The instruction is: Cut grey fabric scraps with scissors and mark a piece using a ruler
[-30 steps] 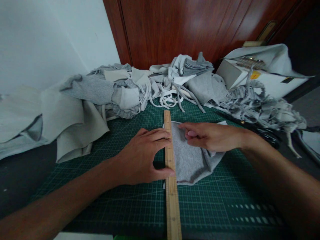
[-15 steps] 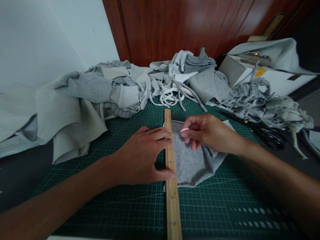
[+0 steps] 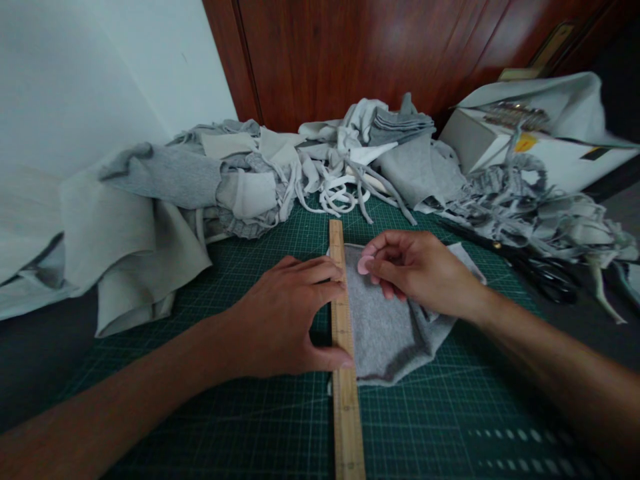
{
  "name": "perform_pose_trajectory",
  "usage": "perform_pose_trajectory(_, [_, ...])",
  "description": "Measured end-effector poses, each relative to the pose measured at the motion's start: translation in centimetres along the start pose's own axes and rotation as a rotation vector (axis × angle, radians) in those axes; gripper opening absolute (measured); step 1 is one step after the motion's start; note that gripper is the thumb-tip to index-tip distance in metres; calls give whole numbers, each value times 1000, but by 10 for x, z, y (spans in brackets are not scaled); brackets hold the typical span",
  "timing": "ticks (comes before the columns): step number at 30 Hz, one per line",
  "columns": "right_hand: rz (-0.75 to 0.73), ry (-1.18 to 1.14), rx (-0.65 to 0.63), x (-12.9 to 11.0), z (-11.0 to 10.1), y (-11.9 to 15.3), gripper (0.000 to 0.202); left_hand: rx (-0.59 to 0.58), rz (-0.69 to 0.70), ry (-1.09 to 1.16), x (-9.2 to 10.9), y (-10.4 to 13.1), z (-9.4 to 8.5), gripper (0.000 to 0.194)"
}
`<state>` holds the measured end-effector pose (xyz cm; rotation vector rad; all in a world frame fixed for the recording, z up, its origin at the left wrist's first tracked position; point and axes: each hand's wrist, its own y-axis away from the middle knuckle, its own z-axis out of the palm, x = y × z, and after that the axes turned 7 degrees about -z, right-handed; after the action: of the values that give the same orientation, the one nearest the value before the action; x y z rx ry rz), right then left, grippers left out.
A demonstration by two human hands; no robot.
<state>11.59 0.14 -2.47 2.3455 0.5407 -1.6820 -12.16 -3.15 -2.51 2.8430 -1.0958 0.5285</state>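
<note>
A wooden ruler (image 3: pixel 347 395) lies lengthwise over the left edge of a piece of grey knit fabric (image 3: pixel 383 340). My left hand (image 3: pixel 285 319) rests on the ruler from the left, thumb and fingers spread apart, the fingertips pressing it down. Between the thumb and forefinger of my right hand (image 3: pixel 423 270) is a flat, round, pink piece of tailor's chalk (image 3: pixel 365 265), just right of the ruler and above the fabric. The right part of the fabric is bunched in folds, partly hidden under my right hand.
A green cutting mat (image 3: pixel 260 420) lies under the work. Piled grey fabric scraps (image 3: pixel 250 190) line the back and left. Black-handled scissors (image 3: pixel 550 277) lie at the right, beside a tangle of fabric strips (image 3: pixel 525 200). Behind stands a white box (image 3: pixel 555 153); further back, a wooden door (image 3: pixel 350 53).
The chalk has turned in my right hand, so more of its round face shows. My left hand keeps its place on the ruler. The view has shifted slightly.
</note>
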Motion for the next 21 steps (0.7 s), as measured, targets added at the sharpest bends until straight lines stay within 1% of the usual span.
perform_pose_trajectory(2, [11, 34, 42, -3, -2, -5, 10, -7, 0, -3, 0, 1, 0, 58])
perform_pose_trajectory(4, [19, 42, 49, -5, -3, -9, 12, -11, 2, -5, 0, 1, -1, 58])
perform_pose_trajectory(7, [49, 28, -20, -7, 0, -8, 13, -9, -1, -5, 0, 0, -1, 60])
perform_pose_trajectory(10, [115, 16, -134, -8, 9, 3, 11, -23, -16, 0, 1, -1, -1, 59])
perform_pose_trajectory(12, [166, -18, -181, -9, 15, 14, 10, -33, -19, -2, 2, -1, -1, 55])
perform_pose_trajectory(17, [264, -67, -216, -15, 29, 33, 12, -36, -19, -19, 1, 0, 0, 52])
perform_pose_trajectory(21, [270, -14, -218, -21, 39, 41, 14, -45, -11, -7, 1, 0, -1, 46])
